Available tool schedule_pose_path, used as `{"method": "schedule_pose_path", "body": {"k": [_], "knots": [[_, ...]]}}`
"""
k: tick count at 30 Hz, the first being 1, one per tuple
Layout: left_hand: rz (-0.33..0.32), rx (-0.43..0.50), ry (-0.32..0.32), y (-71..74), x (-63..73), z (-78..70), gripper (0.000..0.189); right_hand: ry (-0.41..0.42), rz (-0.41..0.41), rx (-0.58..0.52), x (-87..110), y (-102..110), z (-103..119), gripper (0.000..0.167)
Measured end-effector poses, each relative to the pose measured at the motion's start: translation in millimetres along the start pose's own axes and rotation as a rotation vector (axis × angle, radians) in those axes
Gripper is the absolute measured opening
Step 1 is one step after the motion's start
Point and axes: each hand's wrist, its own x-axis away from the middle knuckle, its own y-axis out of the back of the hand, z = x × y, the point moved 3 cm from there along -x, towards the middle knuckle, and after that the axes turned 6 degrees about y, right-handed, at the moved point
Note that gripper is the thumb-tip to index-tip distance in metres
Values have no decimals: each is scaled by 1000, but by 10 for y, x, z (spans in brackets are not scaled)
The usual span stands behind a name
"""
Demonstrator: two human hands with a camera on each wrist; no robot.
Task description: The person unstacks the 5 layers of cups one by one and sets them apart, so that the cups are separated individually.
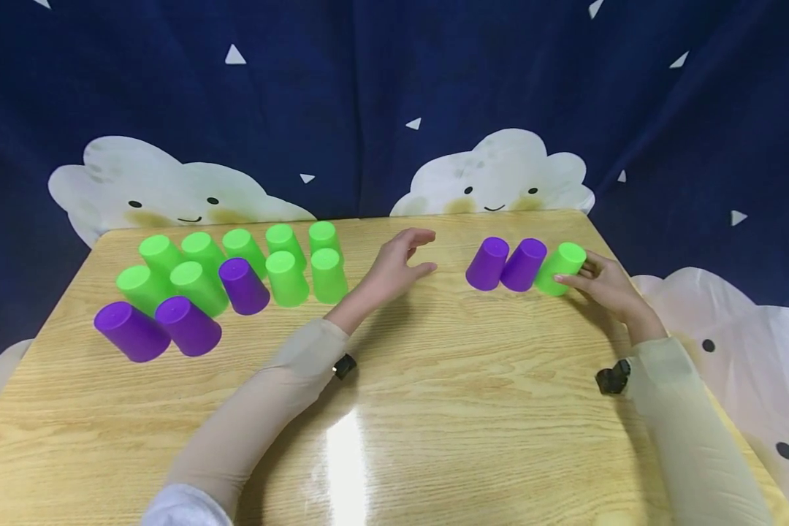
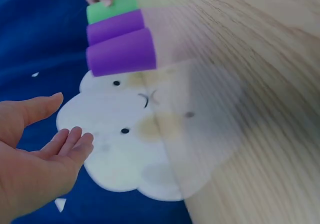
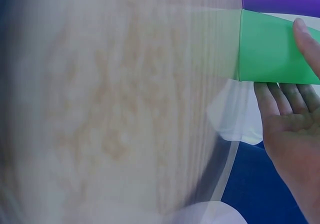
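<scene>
At the right end of a short row, a green cup (image 1: 561, 269) stands upside down. My right hand (image 1: 606, 291) holds it, thumb across the near side and fingers along its right side; the right wrist view shows the thumb over the green wall. Directly left of it are two upside-down purple cups, one (image 1: 524, 264) beside the green cup and the other (image 1: 487, 264) at the row's left end. My left hand (image 1: 402, 264) hovers left of this row, thumb and fingers spread apart with nothing between them, as the left wrist view (image 2: 50, 159) also shows.
On the left of the wooden table (image 1: 473, 409) stand several upside-down green cups (image 1: 288, 279) in rows, with a purple cup (image 1: 244, 286) among them. Two more purple cups (image 1: 188, 326) are at their near left. A dark blue cloud-patterned curtain (image 1: 361, 88) hangs behind.
</scene>
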Motion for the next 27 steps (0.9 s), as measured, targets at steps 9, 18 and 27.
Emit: {"method": "schedule_pose_path", "body": {"k": [9,18,27], "knots": [[45,-23,17,-475,-444,-22,50,2,-1,18,5,16,13,67],[40,-13,56,-687,-645,-59,53,13,-2,-15,-5,-28,30,65],[76,-37,53,-838,-732,-68,53,-4,-11,12,-2,-20,28,66]]}}
